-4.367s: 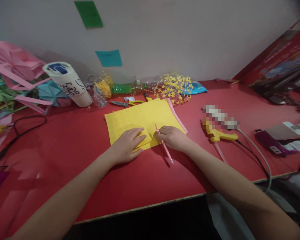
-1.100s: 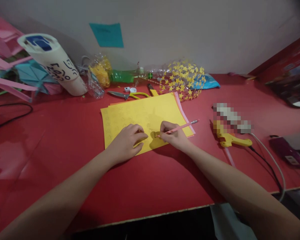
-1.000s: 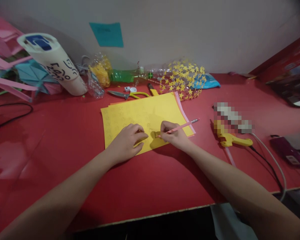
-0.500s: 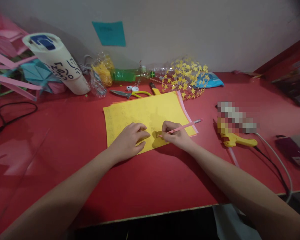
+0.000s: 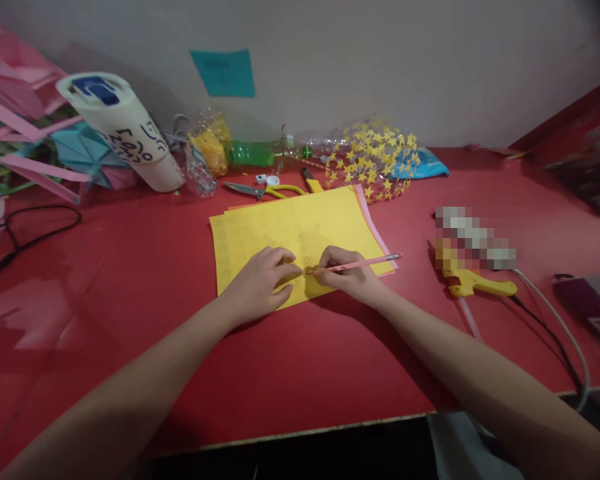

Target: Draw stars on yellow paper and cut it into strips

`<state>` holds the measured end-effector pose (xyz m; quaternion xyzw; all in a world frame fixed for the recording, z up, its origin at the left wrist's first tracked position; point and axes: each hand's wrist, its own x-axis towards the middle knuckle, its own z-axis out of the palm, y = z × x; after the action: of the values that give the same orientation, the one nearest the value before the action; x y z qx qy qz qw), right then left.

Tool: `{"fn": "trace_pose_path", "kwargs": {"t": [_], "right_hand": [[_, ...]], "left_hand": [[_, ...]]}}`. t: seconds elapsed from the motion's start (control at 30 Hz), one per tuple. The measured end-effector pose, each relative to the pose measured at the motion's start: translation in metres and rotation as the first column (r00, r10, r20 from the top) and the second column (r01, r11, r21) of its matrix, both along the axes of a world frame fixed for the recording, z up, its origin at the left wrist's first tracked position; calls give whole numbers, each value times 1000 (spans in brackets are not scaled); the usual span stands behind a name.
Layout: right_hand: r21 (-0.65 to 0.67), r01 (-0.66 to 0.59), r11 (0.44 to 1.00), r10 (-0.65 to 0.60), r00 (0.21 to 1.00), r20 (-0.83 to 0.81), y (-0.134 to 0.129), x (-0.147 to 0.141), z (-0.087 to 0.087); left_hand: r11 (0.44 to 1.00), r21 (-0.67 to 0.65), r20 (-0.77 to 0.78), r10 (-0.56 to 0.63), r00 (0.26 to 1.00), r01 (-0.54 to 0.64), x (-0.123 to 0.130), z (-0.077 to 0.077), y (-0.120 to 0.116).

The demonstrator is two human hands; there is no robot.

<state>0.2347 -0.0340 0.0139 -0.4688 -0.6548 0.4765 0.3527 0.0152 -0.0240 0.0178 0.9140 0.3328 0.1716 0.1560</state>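
A yellow sheet of paper (image 5: pixel 260 233) lies on the red table, with pink and orange sheets showing beneath its edges. Faint pencil writing covers its left part and middle. My left hand (image 5: pixel 263 283) rests flat on the lower part of the paper, fingers apart and holding nothing. In my right hand (image 5: pixel 347 273) is a pink pencil (image 5: pixel 367 263), gripped near its point. The tip is at the paper just right of my left fingertips, and the eraser end points right.
Behind the paper are scissors (image 5: pixel 250 191) with yellow handles, a green plastic bottle (image 5: pixel 253 153) and clear wrap with yellow stars (image 5: pixel 370 160). A white tumbler (image 5: pixel 130 133) stands left. To the right lie a yellow glue gun (image 5: pixel 473 283), its cord and a purple object (image 5: pixel 585 303).
My right hand has shifted slightly left with the pencil, which now lies at a flatter angle. My left hand stays in place on the paper. The view has moved a little.
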Motion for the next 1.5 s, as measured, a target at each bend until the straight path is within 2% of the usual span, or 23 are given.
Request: {"fn": "trace_pose_path", "kwargs": {"t": [0.3, 0.63, 0.93, 1.1, 1.5], "right_hand": [[85, -23, 996, 19, 998, 54, -1, 1, 2], [112, 89, 990, -96, 993, 63, -2, 0, -1], [92, 143, 985, -148, 987, 54, -2, 3, -3], [109, 129, 986, -137, 988, 74, -2, 3, -4], [139, -22, 990, 6, 993, 114, -5, 2, -2]], "left_hand": [[1000, 0, 3, -2, 1000, 2, 0, 1, 0], [1000, 10, 16, -12, 1000, 12, 0, -1, 0], [1000, -1, 2, -11, 1000, 11, 0, 1, -1], [1000, -6, 2, -13, 1000, 13, 0, 1, 0], [1000, 6, 4, -4, 1000, 4, 0, 0, 0]]}}
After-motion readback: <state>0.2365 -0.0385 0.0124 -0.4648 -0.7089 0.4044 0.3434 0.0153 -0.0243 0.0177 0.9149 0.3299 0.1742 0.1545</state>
